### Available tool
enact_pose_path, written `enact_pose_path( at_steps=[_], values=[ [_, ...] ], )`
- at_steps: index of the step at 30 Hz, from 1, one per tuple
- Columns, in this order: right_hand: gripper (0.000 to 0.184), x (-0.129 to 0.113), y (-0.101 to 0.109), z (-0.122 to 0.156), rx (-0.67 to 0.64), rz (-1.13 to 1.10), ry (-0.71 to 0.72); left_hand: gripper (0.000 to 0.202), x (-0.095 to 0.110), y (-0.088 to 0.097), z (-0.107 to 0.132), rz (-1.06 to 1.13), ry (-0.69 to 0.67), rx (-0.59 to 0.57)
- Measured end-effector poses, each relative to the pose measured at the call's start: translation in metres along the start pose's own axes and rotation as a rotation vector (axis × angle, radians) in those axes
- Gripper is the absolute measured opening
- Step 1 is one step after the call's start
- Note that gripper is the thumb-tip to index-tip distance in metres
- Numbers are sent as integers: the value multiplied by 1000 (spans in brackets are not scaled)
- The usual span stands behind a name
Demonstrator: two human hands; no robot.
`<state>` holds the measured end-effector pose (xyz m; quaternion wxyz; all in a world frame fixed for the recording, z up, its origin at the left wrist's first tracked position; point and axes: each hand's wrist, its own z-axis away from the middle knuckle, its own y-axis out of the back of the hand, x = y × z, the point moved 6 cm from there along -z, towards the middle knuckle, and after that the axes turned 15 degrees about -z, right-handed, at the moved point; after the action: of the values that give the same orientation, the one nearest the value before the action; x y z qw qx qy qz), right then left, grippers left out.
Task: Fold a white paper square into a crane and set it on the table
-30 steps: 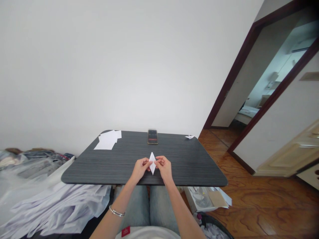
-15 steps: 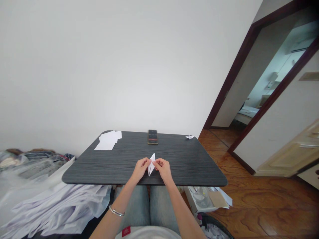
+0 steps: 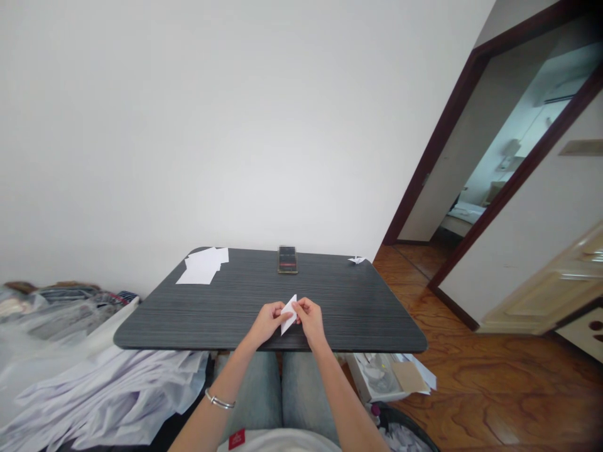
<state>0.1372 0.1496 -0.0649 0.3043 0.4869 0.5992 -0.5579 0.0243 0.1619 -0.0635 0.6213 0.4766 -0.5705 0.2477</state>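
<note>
A white sheet of folded paper (image 3: 289,316), shaped like a slim diamond, is held up just above the table near its front edge. My left hand (image 3: 267,321) pinches its left side between thumb and fingers. On the other side my right hand (image 3: 309,319) grips the right edge, its thumb lying on the paper's face. The fingertips behind the paper are partly hidden. A silver bracelet (image 3: 219,399) circles my left wrist.
On the dark table (image 3: 160,320) lie white paper sheets (image 3: 202,265) at back left, a phone (image 3: 287,259) at back centre and a folded paper crane (image 3: 357,259) at back right. Below right stands an open box (image 3: 377,376); plastic-wrapped white cloth (image 3: 117,395) is heaped at left.
The folded paper has turned and tilted slightly between my hands, its front now showing one smooth face without the dark slit. Both hands still hold it in nearly the same place.
</note>
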Motion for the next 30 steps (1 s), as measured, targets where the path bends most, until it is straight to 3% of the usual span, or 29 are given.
enact_pose_path(
  at_steps=[13,23,30],
  values=[
    [26,-3,-1,0,-17,-23,4,24,0,-2,2,-11,-18,-58],
    [29,-13,9,2,137,1,155,24,-2,-2,-1,-49,-5,-44],
    [28,-10,15,1,172,21,172,23,-11,0,-2,-93,-10,-18]
  ],
)
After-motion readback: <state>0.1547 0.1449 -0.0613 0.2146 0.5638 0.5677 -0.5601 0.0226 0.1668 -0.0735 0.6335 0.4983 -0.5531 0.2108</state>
